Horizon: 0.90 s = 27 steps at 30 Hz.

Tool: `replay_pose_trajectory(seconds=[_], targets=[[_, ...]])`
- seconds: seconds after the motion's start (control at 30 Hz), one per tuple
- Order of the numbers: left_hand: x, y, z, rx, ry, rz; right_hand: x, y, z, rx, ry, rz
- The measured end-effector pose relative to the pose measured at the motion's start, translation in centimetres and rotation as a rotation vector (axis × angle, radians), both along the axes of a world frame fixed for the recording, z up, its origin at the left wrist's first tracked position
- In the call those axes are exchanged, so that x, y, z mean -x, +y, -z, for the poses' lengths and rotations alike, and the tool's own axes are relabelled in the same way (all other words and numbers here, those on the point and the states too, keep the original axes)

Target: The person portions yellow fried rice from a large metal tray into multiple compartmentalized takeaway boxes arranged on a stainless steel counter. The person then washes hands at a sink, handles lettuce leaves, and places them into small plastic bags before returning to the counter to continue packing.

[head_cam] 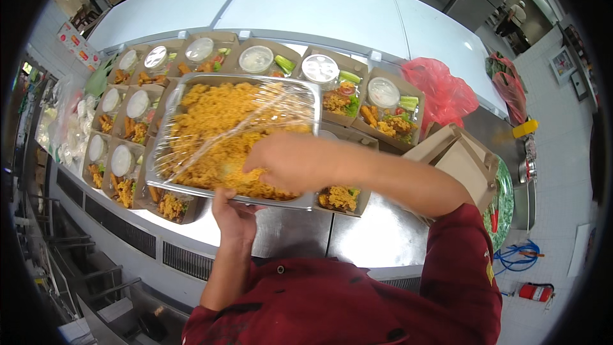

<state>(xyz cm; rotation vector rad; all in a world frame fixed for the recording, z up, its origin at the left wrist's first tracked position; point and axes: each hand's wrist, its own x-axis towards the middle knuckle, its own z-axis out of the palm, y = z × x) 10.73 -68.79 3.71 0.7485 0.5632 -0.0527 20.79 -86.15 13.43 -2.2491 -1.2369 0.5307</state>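
A rectangular metal food pan [313, 105] full of yellow-orange rice is partly covered by clear plastic wrap [282, 103]. My left hand [234, 218] grips its near edge from below, fingers partly hidden beneath it. Above the rice at the near right is my right hand [282, 160], blurred, its fingers bent downward; whether it holds anything cannot be told. Around the pan stand several open cardboard boxes [392, 115] with fried food, greens and lidded round tubs [320, 68].
Red plastic bags [440, 91] lie at the right, beside empty cardboard boxes [459, 163] and a green round tray [506, 201]. A white counter [311, 9] runs behind. Bagged items [72, 124] sit at far left. Another person [516, 17] stands far off at top right.
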Motion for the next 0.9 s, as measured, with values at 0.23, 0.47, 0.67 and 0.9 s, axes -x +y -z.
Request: replay_pose_trajectory(seconds=[0.23,0.47,0.67,0.9], targets=[[2.3,0.2,-0.3,-0.054,-0.037,0.109,2.7,3.1,4.8,-0.049,-0.167,-0.162],[3.7,2.0,-1.2,0.026,-0.115,0.039,5.6,3.7,1.1,0.317,-0.243,-0.113],[4.4,4.3,-1.2,-0.042,-0.094,0.02,5.9,7.3,0.4,0.304,-0.285,-0.125],[3.4,9.8,-0.1,0.031,-0.045,-0.023,3.6,13.2,1.7,0.386,-0.191,-0.133]])
